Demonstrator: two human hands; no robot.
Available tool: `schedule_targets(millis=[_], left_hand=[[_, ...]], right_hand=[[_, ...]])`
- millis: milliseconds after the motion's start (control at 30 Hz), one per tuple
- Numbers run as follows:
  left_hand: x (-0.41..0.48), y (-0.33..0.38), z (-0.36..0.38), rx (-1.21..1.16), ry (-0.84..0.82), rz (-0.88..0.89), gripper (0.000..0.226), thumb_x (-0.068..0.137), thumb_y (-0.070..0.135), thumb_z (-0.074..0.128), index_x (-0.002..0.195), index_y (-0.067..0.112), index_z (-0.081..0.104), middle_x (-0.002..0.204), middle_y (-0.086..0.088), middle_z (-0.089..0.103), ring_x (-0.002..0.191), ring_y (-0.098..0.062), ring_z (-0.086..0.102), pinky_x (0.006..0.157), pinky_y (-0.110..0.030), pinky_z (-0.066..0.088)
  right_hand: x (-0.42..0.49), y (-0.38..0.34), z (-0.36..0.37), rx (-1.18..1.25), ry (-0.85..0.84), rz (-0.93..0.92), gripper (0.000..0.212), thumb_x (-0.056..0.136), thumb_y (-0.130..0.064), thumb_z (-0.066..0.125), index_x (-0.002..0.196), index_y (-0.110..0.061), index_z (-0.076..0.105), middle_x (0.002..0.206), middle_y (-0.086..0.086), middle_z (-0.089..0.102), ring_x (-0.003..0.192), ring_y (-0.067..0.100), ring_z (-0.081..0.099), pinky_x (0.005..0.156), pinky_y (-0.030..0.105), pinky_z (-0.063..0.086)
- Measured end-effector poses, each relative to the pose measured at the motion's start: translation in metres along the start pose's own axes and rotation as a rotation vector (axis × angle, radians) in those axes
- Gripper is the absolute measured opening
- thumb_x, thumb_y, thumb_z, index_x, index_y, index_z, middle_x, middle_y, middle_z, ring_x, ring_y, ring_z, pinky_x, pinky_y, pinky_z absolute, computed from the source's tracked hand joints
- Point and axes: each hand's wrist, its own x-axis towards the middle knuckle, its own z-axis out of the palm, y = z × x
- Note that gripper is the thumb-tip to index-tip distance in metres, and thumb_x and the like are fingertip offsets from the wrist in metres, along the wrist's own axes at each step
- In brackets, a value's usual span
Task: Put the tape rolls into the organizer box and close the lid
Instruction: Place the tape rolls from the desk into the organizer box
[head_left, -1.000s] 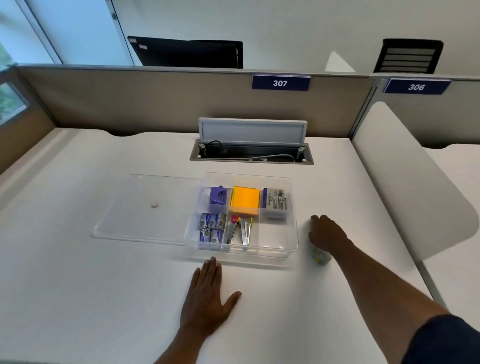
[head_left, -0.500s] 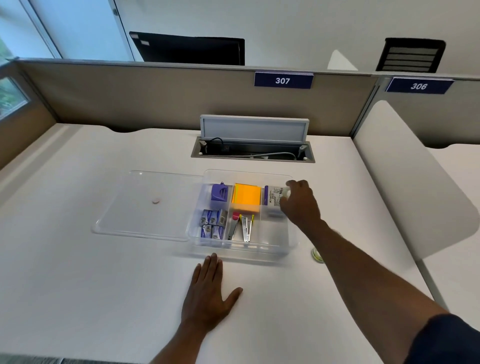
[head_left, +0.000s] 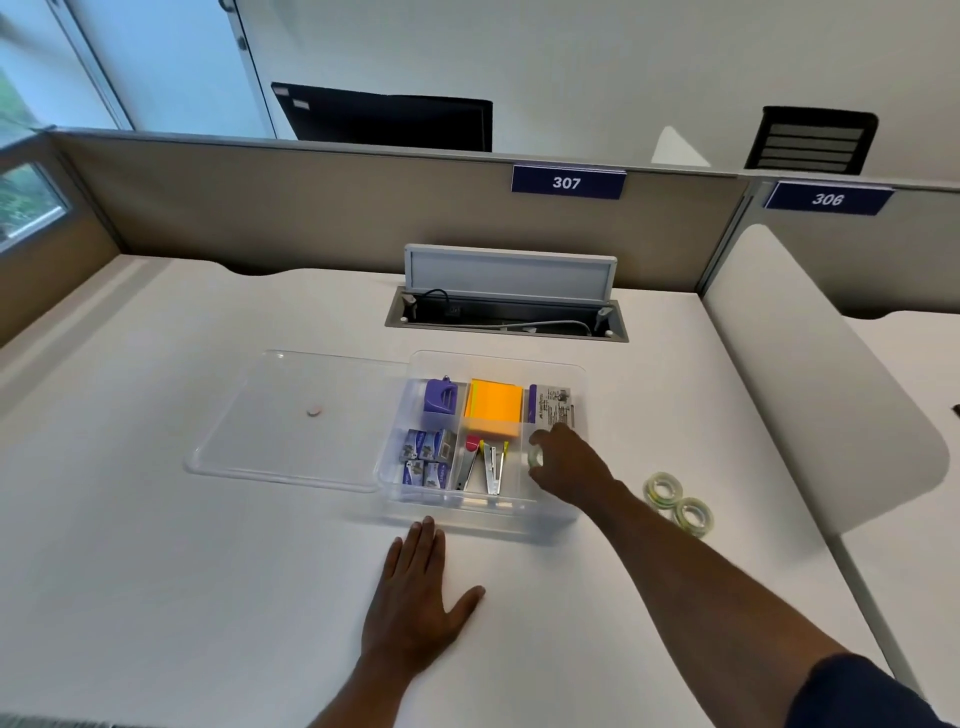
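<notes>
The right hand (head_left: 569, 462) reaches into the near right compartment of the organizer box (head_left: 519, 512), fingers curled around one tape roll (head_left: 535, 458). The left hand (head_left: 415, 597) lies flat and open on the desk (head_left: 156, 571), holding nothing. Two more tape rolls (head_left: 678, 503) lie right of the box. The lid (head_left: 291, 415) lies to the left.

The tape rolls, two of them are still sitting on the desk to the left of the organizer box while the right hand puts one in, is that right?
Not quite. The two tape rolls lie on the desk to the right of the organizer box, not the left. The rest holds: the right hand has a tape roll in the box's front right compartment. The head view shows it.
</notes>
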Motion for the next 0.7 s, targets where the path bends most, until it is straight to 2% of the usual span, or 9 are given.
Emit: schedule_targets(millis=[100,233,333,400,533,600,700], left_hand=[[-0.001,0.001,-0.001,-0.020,-0.002,0.001,0.095,0.084,0.077,0.022,0.148,0.008,0.021,0.158,-0.006,0.011,0.145,-0.020,0.005,0.113,-0.027,-0.010],[0.001,0.000,0.000,-0.028,0.017,0.003,0.096,0.083,0.080,0.018,0.149,0.011,0.016,0.158,-0.002,0.003,0.145,-0.017,-0.002,0.113,-0.027,-0.013],[0.002,0.000,0.003,-0.018,0.020,0.000,0.097,0.080,0.082,0.012,0.150,0.014,0.005,0.158,0.001,-0.007,0.144,-0.013,-0.012,0.116,-0.030,-0.016],[0.002,-0.001,0.003,-0.008,0.021,-0.005,0.097,0.080,0.082,0.011,0.150,0.015,0.005,0.158,0.001,-0.008,0.145,-0.012,-0.012,0.117,-0.031,-0.014],[0.001,-0.003,-0.002,-0.027,0.012,-0.007,0.093,0.084,0.077,0.025,0.148,0.010,0.024,0.157,-0.004,0.014,0.145,-0.018,0.007,0.114,-0.026,-0.008],[0.002,-0.004,-0.004,-0.025,0.006,0.000,0.092,0.084,0.076,0.027,0.147,0.009,0.028,0.157,-0.005,0.017,0.145,-0.019,0.010,0.113,-0.026,-0.007],[0.004,-0.005,-0.005,-0.014,0.009,-0.003,0.092,0.084,0.077,0.026,0.147,0.009,0.027,0.157,-0.005,0.016,0.145,-0.019,0.009,0.114,-0.026,-0.007]], right_hand=[[0.000,0.004,0.007,-0.025,-0.022,-0.003,0.043,0.087,-0.020,0.061,0.128,-0.011,0.054,0.127,0.015,0.053,0.120,0.033,0.054,0.103,0.041,0.047],[0.002,0.008,0.014,-0.052,-0.028,-0.001,0.039,0.089,-0.022,0.060,0.125,-0.009,0.055,0.125,0.014,0.057,0.115,0.030,0.058,0.102,0.040,0.048],[0.009,0.006,0.015,-0.049,-0.016,0.000,0.041,0.089,-0.021,0.060,0.127,-0.008,0.053,0.128,0.014,0.055,0.118,0.031,0.056,0.105,0.040,0.046],[0.013,0.002,0.016,-0.053,-0.022,-0.006,0.045,0.088,-0.023,0.063,0.129,-0.008,0.051,0.129,0.014,0.054,0.121,0.031,0.055,0.107,0.040,0.044],[0.015,-0.001,0.021,-0.046,-0.007,-0.015,0.045,0.088,-0.021,0.063,0.129,-0.008,0.050,0.129,0.014,0.055,0.120,0.029,0.055,0.107,0.040,0.045],[0.015,-0.002,0.020,-0.063,0.034,-0.032,0.039,0.092,-0.021,0.056,0.128,-0.007,0.051,0.128,0.014,0.056,0.119,0.029,0.055,0.106,0.039,0.046],[0.017,-0.006,0.012,-0.031,0.206,-0.080,0.034,0.095,-0.026,0.050,0.120,-0.005,0.057,0.120,0.014,0.060,0.111,0.029,0.059,0.094,0.037,0.052]])
